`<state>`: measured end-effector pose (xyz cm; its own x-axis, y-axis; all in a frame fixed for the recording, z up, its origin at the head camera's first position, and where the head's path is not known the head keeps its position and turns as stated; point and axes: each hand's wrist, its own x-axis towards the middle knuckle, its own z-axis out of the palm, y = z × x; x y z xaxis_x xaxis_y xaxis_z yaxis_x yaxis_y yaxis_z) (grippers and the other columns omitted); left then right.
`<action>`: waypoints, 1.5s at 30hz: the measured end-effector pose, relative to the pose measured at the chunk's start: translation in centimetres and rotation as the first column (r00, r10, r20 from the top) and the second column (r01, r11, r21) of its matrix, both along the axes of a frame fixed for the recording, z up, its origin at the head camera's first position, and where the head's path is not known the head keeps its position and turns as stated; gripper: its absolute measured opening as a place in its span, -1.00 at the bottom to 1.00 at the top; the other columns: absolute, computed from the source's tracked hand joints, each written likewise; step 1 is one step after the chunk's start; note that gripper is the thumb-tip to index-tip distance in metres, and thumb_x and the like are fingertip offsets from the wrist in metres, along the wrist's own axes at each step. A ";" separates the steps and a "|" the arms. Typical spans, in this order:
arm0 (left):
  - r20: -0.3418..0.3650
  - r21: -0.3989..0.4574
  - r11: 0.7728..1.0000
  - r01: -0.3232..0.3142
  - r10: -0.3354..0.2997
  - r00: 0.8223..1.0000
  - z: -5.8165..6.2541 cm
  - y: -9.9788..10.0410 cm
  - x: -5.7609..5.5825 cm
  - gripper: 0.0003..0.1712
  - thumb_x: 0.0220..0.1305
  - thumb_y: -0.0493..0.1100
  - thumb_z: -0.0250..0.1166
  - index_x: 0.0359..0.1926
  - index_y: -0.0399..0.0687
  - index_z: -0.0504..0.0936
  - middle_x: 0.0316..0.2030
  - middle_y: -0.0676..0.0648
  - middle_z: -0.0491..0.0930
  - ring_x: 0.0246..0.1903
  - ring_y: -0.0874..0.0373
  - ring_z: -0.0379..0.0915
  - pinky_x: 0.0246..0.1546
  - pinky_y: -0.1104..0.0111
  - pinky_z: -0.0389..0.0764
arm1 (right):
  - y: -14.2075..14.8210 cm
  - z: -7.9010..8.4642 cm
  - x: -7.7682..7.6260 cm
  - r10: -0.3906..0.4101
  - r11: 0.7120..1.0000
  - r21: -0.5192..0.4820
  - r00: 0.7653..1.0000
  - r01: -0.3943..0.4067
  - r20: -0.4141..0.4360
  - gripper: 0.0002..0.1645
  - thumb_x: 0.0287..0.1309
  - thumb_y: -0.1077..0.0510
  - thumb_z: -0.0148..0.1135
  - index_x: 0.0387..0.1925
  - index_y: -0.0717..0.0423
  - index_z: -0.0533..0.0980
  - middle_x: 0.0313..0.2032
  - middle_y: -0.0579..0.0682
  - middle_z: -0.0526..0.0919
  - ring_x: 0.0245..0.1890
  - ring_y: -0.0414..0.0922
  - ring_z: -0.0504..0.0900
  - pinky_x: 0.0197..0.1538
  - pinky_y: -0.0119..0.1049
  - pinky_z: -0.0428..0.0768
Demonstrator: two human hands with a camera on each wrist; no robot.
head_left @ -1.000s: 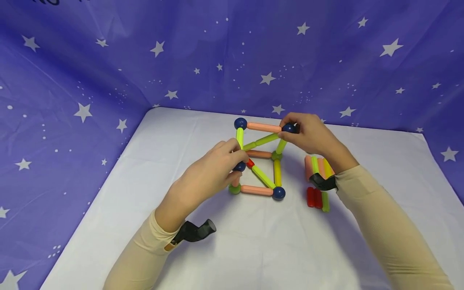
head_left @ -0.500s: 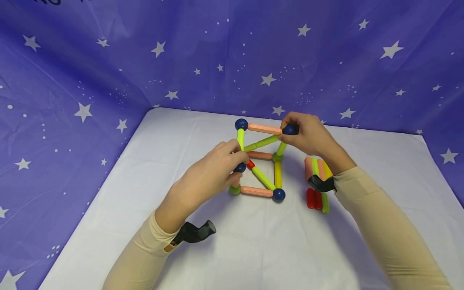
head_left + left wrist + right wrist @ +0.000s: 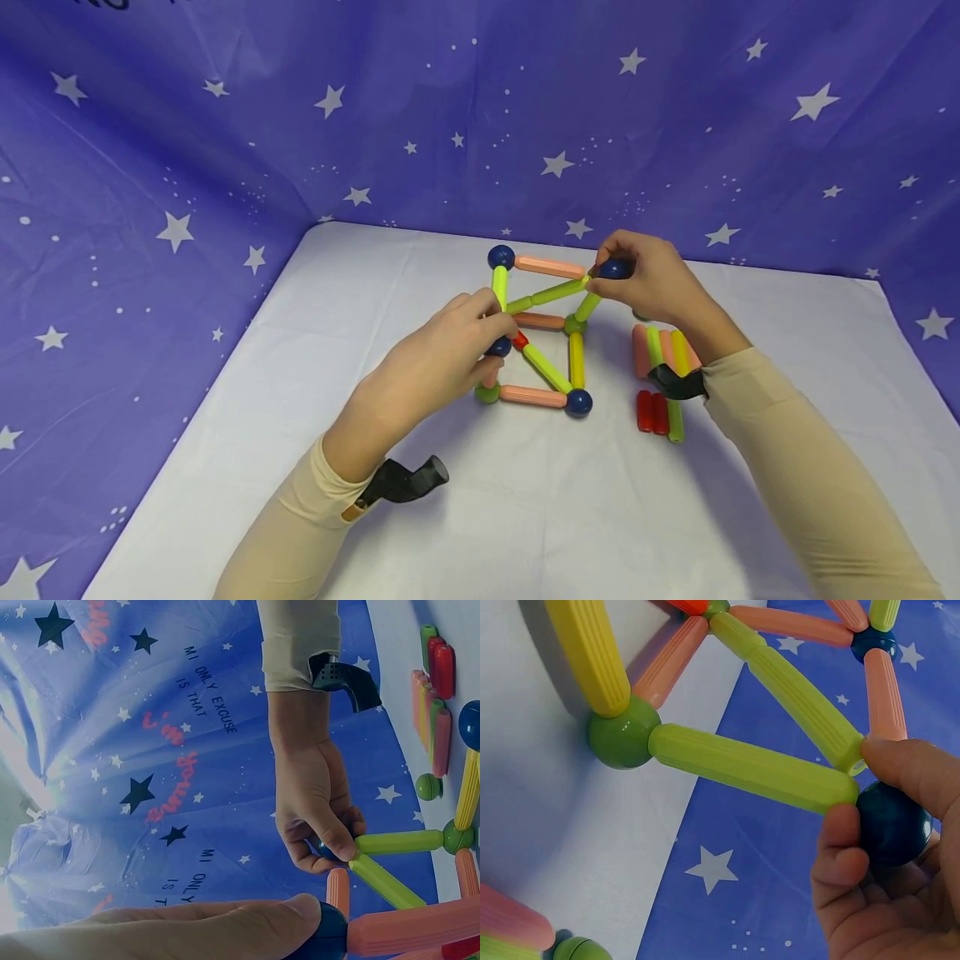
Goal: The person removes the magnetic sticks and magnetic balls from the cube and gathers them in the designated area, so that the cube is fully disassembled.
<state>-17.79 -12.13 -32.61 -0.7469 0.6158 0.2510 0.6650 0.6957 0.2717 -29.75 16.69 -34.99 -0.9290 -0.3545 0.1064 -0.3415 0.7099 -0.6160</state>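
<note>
Left hand: in from near left, fingers and thumb curled onto the left blue ball
Right hand: reaching farther, thumb and fingers pinching the far-right blue ball
Stick frame: on the white cloth, between both hands
Far salmon stick: points at the right hand; can't really tell if it touches that ball, fingers block it

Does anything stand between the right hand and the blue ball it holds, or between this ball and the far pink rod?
Nothing visible stands between the right hand and the blue ball: the hand pinches it. Toward the far pink rod, only the hand's thumb shows between in the right-wrist view, hiding whether rod and ball touch.
</note>
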 end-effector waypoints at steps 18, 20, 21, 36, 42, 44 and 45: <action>-0.003 -0.001 1.000 0.010 -0.010 1.000 -0.1 0.0 0.2 -0.70 0.14 -0.24 0.46 -0.10 -0.01 0.63 -0.21 0.01 0.37 -0.23 0.13 0.31 -0.27 0.42 0.42 | 4.3 0.4 0.7 -0.125 0.985 -0.102 0.982 0.140 0.140 -0.57 0.31 -0.12 0.19 0.14 -0.09 0.54 -0.08 0.08 0.63 -0.13 -0.06 0.60 -0.08 -0.17 0.51; 0.002 0.003 1.000 0.010 -0.010 1.000 -0.1 0.1 0.3 -0.70 0.13 -0.25 0.46 -0.11 0.00 0.63 -0.22 0.02 0.36 -0.24 0.13 0.30 -0.28 0.43 0.42 | 5.2 -0.3 0.7 -0.155 0.984 -0.065 0.977 0.166 0.146 -0.52 0.33 -0.14 0.15 0.18 -0.07 0.50 -0.05 0.09 0.61 -0.08 -0.03 0.56 -0.04 -0.11 0.50; 0.004 0.005 1.000 0.009 -0.009 1.000 -0.2 0.1 0.3 -0.70 0.12 -0.25 0.46 -0.11 0.00 0.63 -0.22 0.02 0.36 -0.24 0.14 0.30 -0.28 0.42 0.42 | 5.7 -0.6 0.7 -0.170 0.983 -0.040 0.974 0.178 0.150 -0.50 0.32 -0.15 0.15 0.20 -0.05 0.48 -0.01 0.10 0.59 -0.05 0.00 0.54 -0.03 -0.08 0.50; -0.017 0.008 1.000 -0.008 0.008 1.000 -0.1 -0.1 0.5 -0.70 0.12 -0.25 0.47 -0.10 -0.02 0.64 -0.21 0.03 0.39 -0.26 0.15 0.30 -0.30 0.43 0.43 | 10.6 -5.4 -1.2 -0.275 0.954 0.186 0.931 0.234 0.239 -0.39 0.16 0.11 0.33 0.20 0.26 0.40 0.08 0.31 0.46 0.02 0.22 0.44 0.08 0.14 0.47; -0.019 0.016 1.000 -0.010 0.010 1.000 -0.1 -0.1 0.5 -0.69 0.10 -0.25 0.48 -0.11 -0.02 0.64 -0.21 0.04 0.39 -0.26 0.17 0.29 -0.30 0.44 0.43 | 10.6 -6.3 -2.1 -0.259 0.947 0.260 0.929 0.191 0.263 -0.48 0.10 0.18 0.37 0.09 0.26 0.47 0.00 0.31 0.50 -0.04 0.21 0.47 0.12 0.16 0.45; -0.017 0.015 1.000 -0.010 0.010 1.000 -0.1 0.0 0.5 -0.69 0.11 -0.25 0.47 -0.11 -0.02 0.64 -0.20 0.05 0.38 -0.26 0.18 0.28 -0.31 0.44 0.43 | 10.6 -6.5 -2.4 -0.255 0.945 0.272 0.927 0.180 0.273 -0.47 0.09 0.18 0.39 0.09 0.26 0.47 0.00 0.31 0.50 -0.04 0.21 0.48 0.13 0.15 0.45; -0.016 0.015 1.000 -0.007 0.007 1.000 -0.2 0.0 0.4 -0.69 0.11 -0.25 0.48 -0.11 -0.02 0.64 -0.20 0.05 0.39 -0.26 0.18 0.28 -0.31 0.44 0.43 | 10.6 -6.6 -2.4 -0.254 0.945 0.276 0.927 0.177 0.275 -0.46 0.08 0.18 0.40 0.09 0.26 0.46 0.00 0.31 0.50 -0.04 0.21 0.48 0.13 0.15 0.45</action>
